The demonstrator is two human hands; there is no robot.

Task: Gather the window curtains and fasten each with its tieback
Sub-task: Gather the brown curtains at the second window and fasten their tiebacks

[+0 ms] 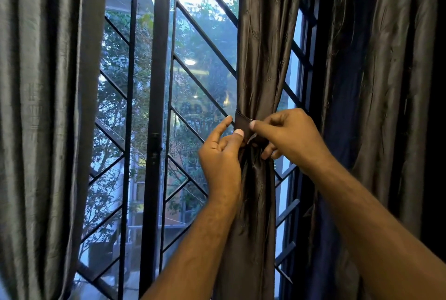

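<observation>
Tieback [242,122]: dark satin band, wrapped round the gathered curtain's waist, centre-right of the window.
Left hand [220,152]: thumb on the band's lower edge, forefinger up at its left side, pinching it.
Right hand [289,135]: thumb tip on the band's end, fingers curled behind, pinching too.
Gathered curtain [261,58]: glossy brown, bunched in narrow folds.
Window grille [154,106]: black diagonal bars.

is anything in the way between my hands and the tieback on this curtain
Nothing visible is. The left hand and the right hand both pinch the tieback directly, where it wraps the front of the gathered curtain.
</observation>
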